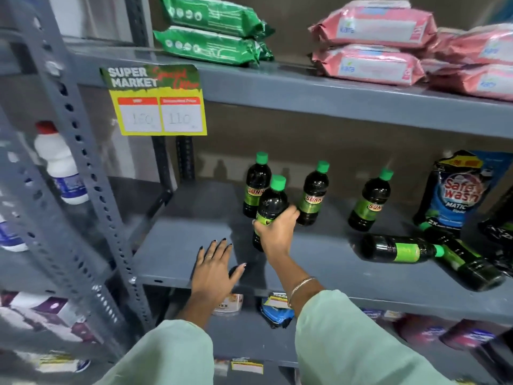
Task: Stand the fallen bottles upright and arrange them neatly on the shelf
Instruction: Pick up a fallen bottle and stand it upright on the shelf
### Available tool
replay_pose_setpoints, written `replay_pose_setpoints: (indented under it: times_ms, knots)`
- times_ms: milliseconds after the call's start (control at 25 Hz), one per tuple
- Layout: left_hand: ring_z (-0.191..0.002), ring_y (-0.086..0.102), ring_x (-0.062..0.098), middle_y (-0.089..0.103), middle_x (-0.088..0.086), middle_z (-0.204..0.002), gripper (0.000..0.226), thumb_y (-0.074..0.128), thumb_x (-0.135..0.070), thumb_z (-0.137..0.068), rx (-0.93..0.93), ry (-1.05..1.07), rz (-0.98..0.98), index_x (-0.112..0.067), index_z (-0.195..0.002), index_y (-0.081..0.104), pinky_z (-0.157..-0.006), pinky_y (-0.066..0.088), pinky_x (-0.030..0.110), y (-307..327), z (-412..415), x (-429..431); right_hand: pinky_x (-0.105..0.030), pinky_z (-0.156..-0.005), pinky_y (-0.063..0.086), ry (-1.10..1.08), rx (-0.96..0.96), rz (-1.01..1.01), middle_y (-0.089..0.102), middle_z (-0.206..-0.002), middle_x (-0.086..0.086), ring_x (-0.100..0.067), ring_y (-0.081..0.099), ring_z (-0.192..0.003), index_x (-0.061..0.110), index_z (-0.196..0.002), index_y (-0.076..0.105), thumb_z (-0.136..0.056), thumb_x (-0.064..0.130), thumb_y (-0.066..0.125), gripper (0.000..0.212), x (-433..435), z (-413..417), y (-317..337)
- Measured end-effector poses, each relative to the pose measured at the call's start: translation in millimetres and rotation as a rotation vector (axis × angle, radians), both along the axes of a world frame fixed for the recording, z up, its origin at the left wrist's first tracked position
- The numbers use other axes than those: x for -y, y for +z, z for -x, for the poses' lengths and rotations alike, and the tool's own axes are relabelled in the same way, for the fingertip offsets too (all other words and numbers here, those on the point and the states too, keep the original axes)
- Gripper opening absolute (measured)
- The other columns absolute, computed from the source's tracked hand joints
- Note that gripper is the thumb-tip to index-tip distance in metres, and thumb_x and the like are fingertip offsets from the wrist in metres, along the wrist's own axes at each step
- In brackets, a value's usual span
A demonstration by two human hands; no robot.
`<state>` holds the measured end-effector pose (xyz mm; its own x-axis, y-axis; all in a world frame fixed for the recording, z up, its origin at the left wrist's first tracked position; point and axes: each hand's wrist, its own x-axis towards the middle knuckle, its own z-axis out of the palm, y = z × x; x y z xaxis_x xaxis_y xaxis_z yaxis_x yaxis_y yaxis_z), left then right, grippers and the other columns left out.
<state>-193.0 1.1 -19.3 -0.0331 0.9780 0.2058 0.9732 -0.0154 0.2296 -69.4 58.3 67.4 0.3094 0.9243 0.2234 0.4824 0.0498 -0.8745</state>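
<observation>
Pale green sleeves (347, 343) filled the bottom of the frame, nearest the camera. From the right one the right hand (277, 234) reached up to frame centre, fingers wrapped around the lower body of a dark bottle with a green cap (270, 201), which it held upright at the front of the grey middle shelf (177, 245); whether its base touched the shelf could not be told, since the hand covered it. Just left of it and lower, the left hand (215, 270) lay flat on the shelf's front edge, fingers spread, gripping nothing.

Behind the held bottle, three matching bottles stood upright: one (256, 187) partly hidden by it, one (313, 194) just beside the right hand's knuckles, one (370, 201) farther right and apart. At right of frame two fallen bottles lay on their sides, one (399, 250) with its cap against the other (469, 262), which reached the shelf's front edge. A blue detergent pouch (455, 190) stood behind them; dark packs at the right border were cut off.

On the shelf above sat green packets (213, 37) and pink packets (372, 43), with a yellow price tag (158, 107) hanging from its edge at upper left. A white bottle with a red cap (59, 165) showed at far left, blurred behind the perforated upright (72, 129).
</observation>
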Motion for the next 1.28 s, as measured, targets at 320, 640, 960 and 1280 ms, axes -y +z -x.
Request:
replay_pose_setpoints:
  times_ms: [320,640,960,1280]
  knots:
    - [-0.132,0.037,0.027,0.047,0.008,-0.140,0.105,-0.020,-0.070,-0.072,-0.002,0.001,-0.017,-0.011,-0.129,0.047,-0.109,0.024,0.050,-2,-1,0,-0.044,-0.105,0.038,0.075,-0.071,-0.002,0.043,-0.122,-0.016,-0.031,0.041,-0.119,0.007,-0.126,0.031,-0.065,0.020,0.071,0.074,4,5,-11]
    - [-0.136,0.029,0.025,0.039,0.007,-0.145,0.093,-0.006,-0.068,-0.076,-0.023,-0.011,-0.019,-0.012,-0.134,0.039,-0.112,0.017,0.048,0,-2,2,-0.040,-0.101,0.036,0.060,0.013,-0.016,0.044,-0.121,-0.016,-0.028,0.037,-0.119,0.003,-0.123,0.035,-0.066,0.021,0.074,0.071,8,-8,-13]
    - [-0.136,0.028,0.025,0.038,0.007,-0.146,0.096,-0.011,-0.069,-0.075,-0.030,-0.002,-0.019,-0.013,-0.135,0.038,-0.112,0.016,0.048,-1,-2,1,-0.037,-0.093,0.039,0.106,0.014,0.022,0.047,-0.120,-0.013,-0.025,0.039,-0.117,0.006,-0.120,0.037,-0.066,0.020,0.076,0.069,9,-15,-19]
    - [-0.138,0.024,0.024,0.033,0.006,-0.148,0.097,-0.012,-0.069,-0.072,-0.027,-0.006,-0.020,-0.014,-0.137,0.033,-0.113,0.013,0.046,-3,-2,1,-0.042,-0.098,0.040,0.124,-0.024,0.030,0.046,-0.122,-0.015,-0.027,0.039,-0.118,0.005,-0.121,0.035,-0.064,0.015,0.075,0.070,9,-12,-22]
